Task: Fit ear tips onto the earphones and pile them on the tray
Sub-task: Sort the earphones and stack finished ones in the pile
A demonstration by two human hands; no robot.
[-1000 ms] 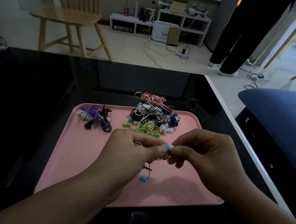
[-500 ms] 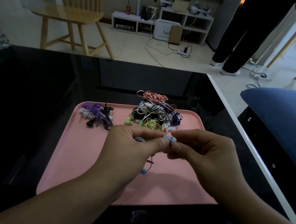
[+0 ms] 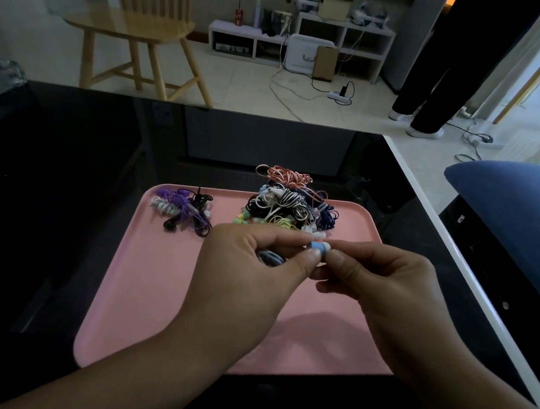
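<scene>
Two heaps on the flat pink plastic tray [image 3: 154, 292] show how far the work has got: a small heap of coiled purple, white and black earphones [image 3: 184, 211] lies near the tray's far left corner, and a much larger tangled heap of striped, white, yellow, navy and orange-corded earphones [image 3: 290, 201] sits at the middle of the far edge, spilling slightly over the rim. Judging by size, the small heap is probably the finished pile and the large one the stock not yet fitted, so most of the task seems to remain, though which heap is which cannot be told for certain. The pair in hand is a pale blue earphone set with a greyish coiled cord [image 3: 270, 257], held above the tray's middle and clear of its surface. The left hand [image 3: 248, 275] has its fingers curled round the bundled cord while thumb and forefinger pinch the small light blue earbud [image 3: 316, 245]. The right hand [image 3: 383, 281] meets it, thumb and forefinger closed on a little whitish silicone ear tip [image 3: 326, 247] pressed against the bud; the other fingers are curled under. Whether the tip is fully seated is too small to tell. The tray rests on a glossy black desk [image 3: 66, 184], near its front edge
</scene>
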